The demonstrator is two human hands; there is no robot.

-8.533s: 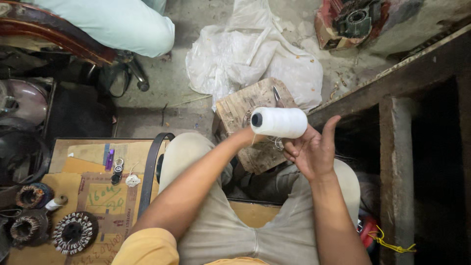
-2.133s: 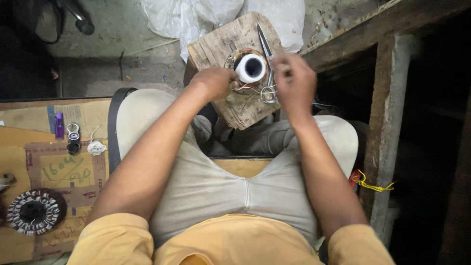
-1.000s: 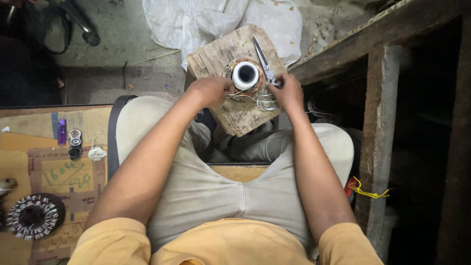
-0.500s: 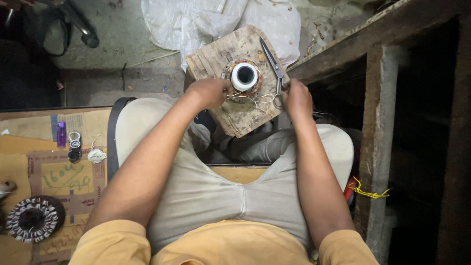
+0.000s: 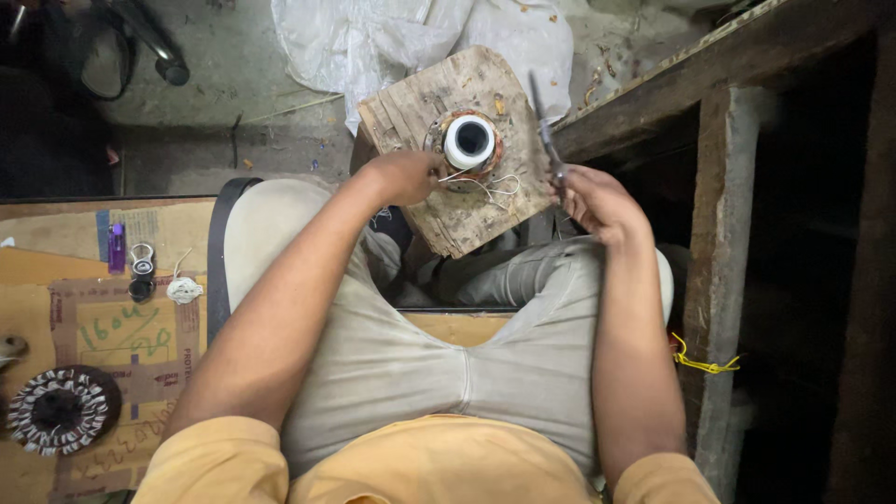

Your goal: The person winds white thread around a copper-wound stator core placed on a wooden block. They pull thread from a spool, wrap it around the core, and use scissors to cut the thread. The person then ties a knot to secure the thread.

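Observation:
A white thread spool (image 5: 469, 141) stands upright in a round copper-wound motor part (image 5: 439, 154) on a worn wooden block (image 5: 467, 210) between my knees. My left hand (image 5: 403, 176) rests on the block at the left side of that part, fingers pinching thin white wires (image 5: 490, 186) that trail from it. My right hand (image 5: 597, 201) is off the block's right edge and grips a pair of scissors (image 5: 546, 135) pointing up and away from me.
White plastic sheeting (image 5: 373, 37) lies on the floor beyond the block. A wooden bench frame (image 5: 728, 187) stands at right. On cardboard at left lie a wound stator (image 5: 58, 411), a purple lighter (image 5: 116, 247), a small tape roll (image 5: 142, 271) and a thread wad (image 5: 184, 290).
The spool, held up in both hands earlier, now stands on the motor part. My right hand took the scissors off the block and drew back to the right.

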